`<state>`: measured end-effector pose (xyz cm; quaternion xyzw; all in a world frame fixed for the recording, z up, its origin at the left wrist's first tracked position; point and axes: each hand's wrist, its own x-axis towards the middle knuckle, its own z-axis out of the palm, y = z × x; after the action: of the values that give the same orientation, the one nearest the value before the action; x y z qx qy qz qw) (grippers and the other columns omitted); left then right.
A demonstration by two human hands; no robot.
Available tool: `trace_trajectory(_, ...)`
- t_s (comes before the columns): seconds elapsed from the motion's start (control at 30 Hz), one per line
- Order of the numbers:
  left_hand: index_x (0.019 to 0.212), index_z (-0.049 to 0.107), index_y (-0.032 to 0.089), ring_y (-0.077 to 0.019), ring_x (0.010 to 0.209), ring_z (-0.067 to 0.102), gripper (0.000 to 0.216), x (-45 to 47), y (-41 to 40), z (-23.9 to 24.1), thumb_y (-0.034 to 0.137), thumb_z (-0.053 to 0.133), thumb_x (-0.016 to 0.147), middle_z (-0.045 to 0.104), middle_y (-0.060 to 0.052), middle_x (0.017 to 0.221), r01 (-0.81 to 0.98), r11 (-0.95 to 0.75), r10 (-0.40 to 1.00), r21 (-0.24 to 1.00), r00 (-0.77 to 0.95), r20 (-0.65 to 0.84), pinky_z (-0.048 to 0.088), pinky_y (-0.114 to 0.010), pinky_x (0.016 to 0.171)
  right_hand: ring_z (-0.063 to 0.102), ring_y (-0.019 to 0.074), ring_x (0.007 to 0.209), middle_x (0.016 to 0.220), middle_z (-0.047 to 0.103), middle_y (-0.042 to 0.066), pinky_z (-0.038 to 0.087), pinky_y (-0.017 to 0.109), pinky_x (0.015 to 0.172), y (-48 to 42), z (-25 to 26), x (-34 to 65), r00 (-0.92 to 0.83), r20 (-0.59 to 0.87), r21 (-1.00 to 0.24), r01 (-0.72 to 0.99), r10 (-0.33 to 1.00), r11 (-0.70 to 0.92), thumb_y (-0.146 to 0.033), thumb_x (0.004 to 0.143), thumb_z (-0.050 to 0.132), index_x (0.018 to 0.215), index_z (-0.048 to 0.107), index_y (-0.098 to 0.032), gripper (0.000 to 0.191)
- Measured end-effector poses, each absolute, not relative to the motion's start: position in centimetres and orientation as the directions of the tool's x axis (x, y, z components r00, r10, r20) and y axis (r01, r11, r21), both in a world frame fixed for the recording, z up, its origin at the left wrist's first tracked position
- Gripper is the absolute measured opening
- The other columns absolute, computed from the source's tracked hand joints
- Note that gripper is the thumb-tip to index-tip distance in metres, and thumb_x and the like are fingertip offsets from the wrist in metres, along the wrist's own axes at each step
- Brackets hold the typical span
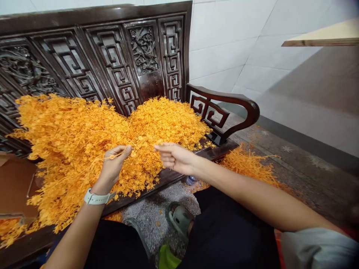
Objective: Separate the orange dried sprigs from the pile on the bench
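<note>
Orange branched pieces, large heap (75,130): spread over the left part of the dark wooden counter (228,145), overhanging its front edge. Second orange heap (168,119): adjoining, toward the counter's right end, near the armrest (224,104).

Left hand (114,162): fingers grasping an orange strand (111,156). Right hand (177,158): thumb and forefinger drawn together, tips before the heaps; whether they grasp a piece, cannot tell.

Cardboard box (17,183), one: left of the large heap; orange pieces show at its lower edge, whether inside it unclear.

Loose orange stalks (249,164): on the floor, beyond the counter's right end.
</note>
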<state>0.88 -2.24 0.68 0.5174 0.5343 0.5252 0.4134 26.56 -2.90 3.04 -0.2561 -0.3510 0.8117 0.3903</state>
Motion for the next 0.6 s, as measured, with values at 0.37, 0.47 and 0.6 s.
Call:
trace_trajectory(0.37, 0.075, 0.082, 0.021, -0.0169, 0.081, 0.059, 0.034, -0.7, -2.4, 1.1, 0.052, 0.095, 0.072, 0.072, -0.004, 0.081, 0.136, -0.136, 0.973, 0.981, -0.167, 0.158, 0.044, -0.029, 0.077, 0.071, 0.0129, 0.079, 0.086, 0.077, 0.004, 0.052, 0.022, 0.074, -5.9, 5.5, 27.3, -0.971, -0.066, -0.998, 0.059, -0.23, 0.037, -0.029, 0.089, 0.084, 0.085, 0.081, -0.018, 0.012)
trace_trajectory(0.47, 0.075, 0.081, 0.022, -0.017, 0.082, 0.06, 0.033, -1.1, -2.6, 1.1, 0.052, 0.095, 0.073, 0.073, -0.004, 0.081, 0.114, -0.14, 0.977, 0.984, -0.145, 0.156, 0.045, -0.03, 0.077, 0.065, 0.0124, 0.066, 0.071, 0.07, 0.001, 0.051, 0.023, 0.064, -3.6, 5.7, 27.7, -0.994, 0.11, -0.983, -0.109, 0.0, -0.146, -0.043, 0.084, 0.089, 0.08, 0.078, -0.02, 0.026)
trace_trajectory(0.6, 0.075, 0.081, 0.022, -0.0171, 0.085, 0.062, 0.033, -0.9, -3.0, 1.3, 0.052, 0.095, 0.074, 0.074, -0.004, 0.083, 0.128, -0.127, 0.984, 0.984, -0.105, 0.141, 0.046, -0.031, 0.081, 0.027, 0.0051, 0.05, 0.057, 0.041, -0.009, 0.023, 0.017, 0.045, -0.2, 4.0, 26.7, -0.557, 0.0, -0.873, -0.406, 0.831, -0.272, -0.047, 0.078, 0.093, 0.078, 0.064, -0.019, 0.04)
